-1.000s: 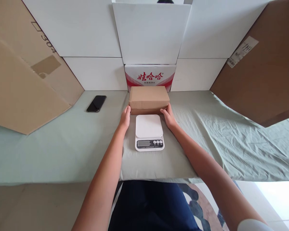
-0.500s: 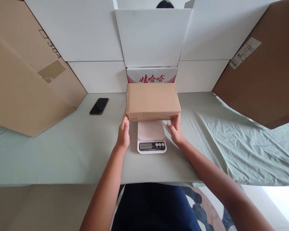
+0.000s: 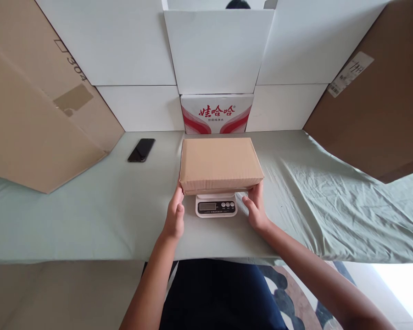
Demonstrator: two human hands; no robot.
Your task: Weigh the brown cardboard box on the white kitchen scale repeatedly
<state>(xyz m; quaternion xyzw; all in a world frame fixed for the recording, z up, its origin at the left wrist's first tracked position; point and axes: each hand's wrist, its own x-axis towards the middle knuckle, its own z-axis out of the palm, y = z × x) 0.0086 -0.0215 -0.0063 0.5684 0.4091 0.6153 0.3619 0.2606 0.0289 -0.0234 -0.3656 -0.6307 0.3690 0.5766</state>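
Observation:
A brown cardboard box (image 3: 221, 160) is over the platform of a white kitchen scale (image 3: 216, 214), hiding most of the platform. Whether the box touches the scale I cannot tell. My left hand (image 3: 175, 213) grips the box at its near left corner, with the fingers partly hidden along the side. At the near right corner, my right hand (image 3: 256, 207) holds it too, fingers reaching under the edge and thumb apart from them. The scale's display and its buttons stay visible in front of the box, and the display looks blank.
A black phone (image 3: 141, 150) lies on the green cloth (image 3: 134, 197) at the left. White panels (image 3: 220, 50) and a red-and-white carton (image 3: 216, 113) stand behind. Large cardboard panels flank the table, one on the left (image 3: 37, 114) and one on the right (image 3: 375, 110).
Both hands have brought the box nearer to me, over the scale. It now covers the platform, and more of the red-and-white carton shows behind it.

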